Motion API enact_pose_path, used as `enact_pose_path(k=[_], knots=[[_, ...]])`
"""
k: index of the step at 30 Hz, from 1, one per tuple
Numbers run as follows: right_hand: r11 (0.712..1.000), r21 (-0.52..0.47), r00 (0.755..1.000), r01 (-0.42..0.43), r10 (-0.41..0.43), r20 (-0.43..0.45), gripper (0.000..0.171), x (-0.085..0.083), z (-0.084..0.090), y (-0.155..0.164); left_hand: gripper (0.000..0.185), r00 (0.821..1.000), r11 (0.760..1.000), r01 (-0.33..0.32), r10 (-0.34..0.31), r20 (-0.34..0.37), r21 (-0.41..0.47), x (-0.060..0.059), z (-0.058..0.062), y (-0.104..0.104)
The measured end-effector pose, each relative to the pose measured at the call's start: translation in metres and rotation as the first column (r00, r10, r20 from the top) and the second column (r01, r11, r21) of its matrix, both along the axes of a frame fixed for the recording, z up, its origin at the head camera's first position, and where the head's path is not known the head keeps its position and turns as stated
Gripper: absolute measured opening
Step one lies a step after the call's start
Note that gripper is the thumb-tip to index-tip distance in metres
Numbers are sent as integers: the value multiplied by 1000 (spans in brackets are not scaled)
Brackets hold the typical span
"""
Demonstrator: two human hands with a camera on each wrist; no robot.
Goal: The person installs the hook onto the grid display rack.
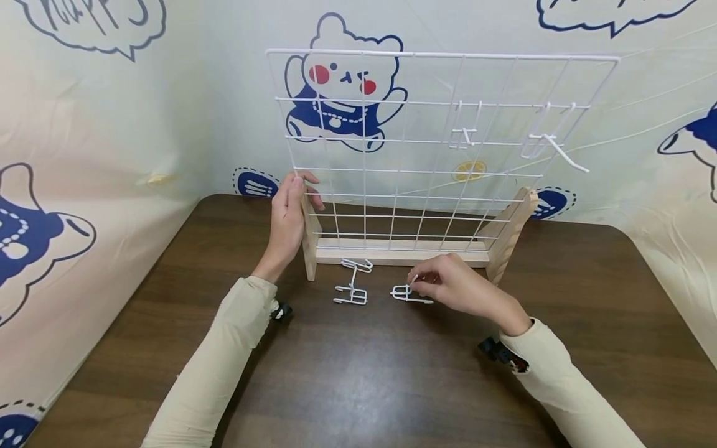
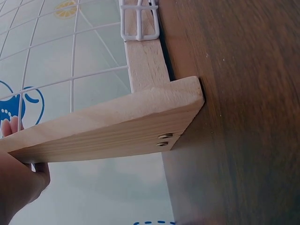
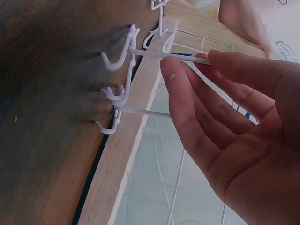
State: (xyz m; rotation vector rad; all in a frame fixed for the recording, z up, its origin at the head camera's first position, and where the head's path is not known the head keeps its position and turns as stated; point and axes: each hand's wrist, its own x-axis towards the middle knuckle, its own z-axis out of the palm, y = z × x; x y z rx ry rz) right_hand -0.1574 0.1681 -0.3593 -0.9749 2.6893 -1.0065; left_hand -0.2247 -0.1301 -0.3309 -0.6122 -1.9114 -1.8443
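A white wire grid rack (image 1: 403, 251) with wooden side supports stands on the table. My left hand (image 1: 288, 214) grips its left wooden support (image 2: 117, 124) near the top, fingers reaching round to the grid side. In front of the base bar, my right hand (image 1: 456, 286) pinches the prong of a white wire hook (image 3: 152, 53) between thumb and fingertips. The hook's bent ends point at the tabletop, and a second prong (image 3: 140, 111) runs behind the fingers. Left of it on the table lies another white wire hook (image 1: 351, 289), its end near the base bar.
Two more white hooks hang on the upper right of the grid: a short one (image 1: 465, 135) and one with a long prong (image 1: 567, 155) jutting forward. A patterned cloth (image 1: 224, 112) stands behind the brown table (image 1: 358, 386). Screws (image 2: 165, 136) show on the support's outer face.
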Motion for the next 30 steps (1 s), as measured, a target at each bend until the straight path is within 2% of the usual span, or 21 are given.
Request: enact_pose_path(k=[9, 18, 26, 30], knots=[[1000, -13, 1000, -17, 17, 3, 6, 2, 1, -3, 35, 1000, 1000, 1, -1, -5, -2, 0, 0, -1], [998, -35, 998, -54, 53, -24, 6, 13, 9, -10, 33, 1000, 1000, 2, -2, -9, -8, -1, -1, -2], [999, -25, 999, -32, 32, -33, 22, 15, 8, -14, 34, 1000, 1000, -4, 4, -20, -4, -1, -1, -1], [999, -29, 999, -32, 31, -38, 23, 13, 2, -14, 34, 1000, 1000, 1, -1, -20, 0, -2, -1, 0]])
